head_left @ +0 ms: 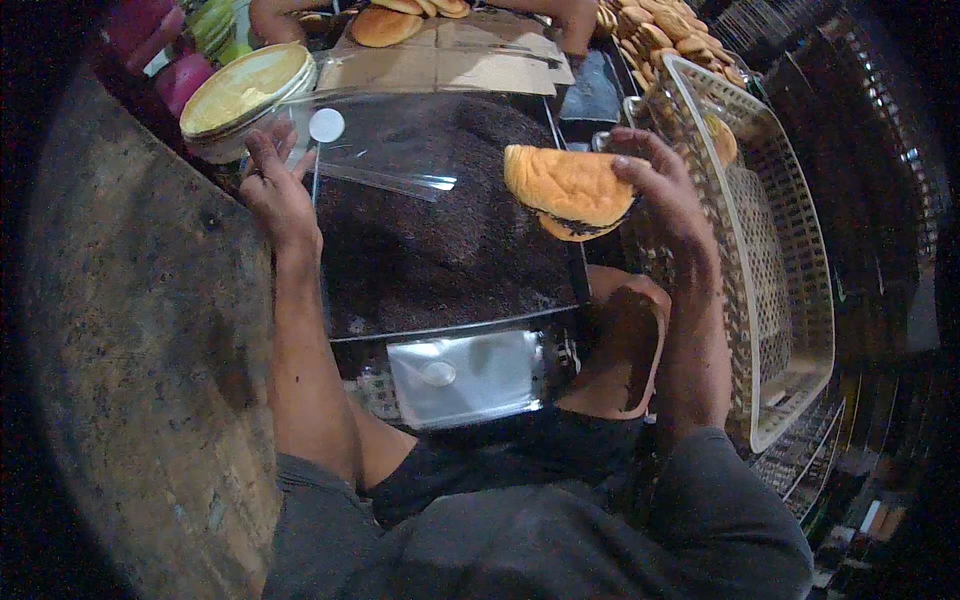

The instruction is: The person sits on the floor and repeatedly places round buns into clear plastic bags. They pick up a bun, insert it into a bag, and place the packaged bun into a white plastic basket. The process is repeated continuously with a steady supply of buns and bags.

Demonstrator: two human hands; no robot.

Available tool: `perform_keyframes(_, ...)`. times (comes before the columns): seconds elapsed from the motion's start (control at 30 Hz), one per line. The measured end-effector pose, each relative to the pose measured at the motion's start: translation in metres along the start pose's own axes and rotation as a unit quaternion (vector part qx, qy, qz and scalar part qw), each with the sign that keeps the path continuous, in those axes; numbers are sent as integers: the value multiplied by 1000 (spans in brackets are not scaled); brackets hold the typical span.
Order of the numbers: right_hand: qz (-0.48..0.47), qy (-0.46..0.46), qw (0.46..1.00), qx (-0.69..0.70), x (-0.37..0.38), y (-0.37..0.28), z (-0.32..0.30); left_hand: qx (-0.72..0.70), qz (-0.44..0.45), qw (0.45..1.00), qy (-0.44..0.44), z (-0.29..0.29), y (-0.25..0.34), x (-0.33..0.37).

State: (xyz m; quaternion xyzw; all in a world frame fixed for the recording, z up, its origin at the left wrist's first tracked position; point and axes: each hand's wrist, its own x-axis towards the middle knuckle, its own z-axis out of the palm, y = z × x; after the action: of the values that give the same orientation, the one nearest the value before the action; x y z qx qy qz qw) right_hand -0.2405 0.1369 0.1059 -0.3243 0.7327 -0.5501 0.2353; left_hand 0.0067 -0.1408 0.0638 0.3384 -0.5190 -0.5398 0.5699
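My right hand [665, 190] grips a folded golden bread [570, 190] by its right end, above a tray. Dark bits show along the bread's lower edge. My left hand [272, 185] is beside a round tub of pale yellow cream [245, 95], thumb and fingers closing on the edge of a clear plastic bag [385, 178] with a white round mark. That bag reaches over the tray's left side. Beneath both hands lies a wide tray of dark brown granules [430, 260], like chocolate sprinkles.
A stack of clear plastic bags [470, 385] lies near my lap. On the right stands a cream-coloured plastic crate [760, 420]. Flat breads [385, 28] rest on cardboard [400, 68] at the far side, before another person's arms [570, 25]. More breads [670, 30] are piled far right.
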Motion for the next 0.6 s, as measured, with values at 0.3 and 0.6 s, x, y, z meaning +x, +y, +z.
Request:
perform_keyframes(0.3,-116,18,990,79,24,-16,87,-219,-209,937,-173,27,-4,-78)
perform_keyframes(0.6,-407,116,850,-313,-31,-41,152,-401,-354,836,-124,16,-14,-78)
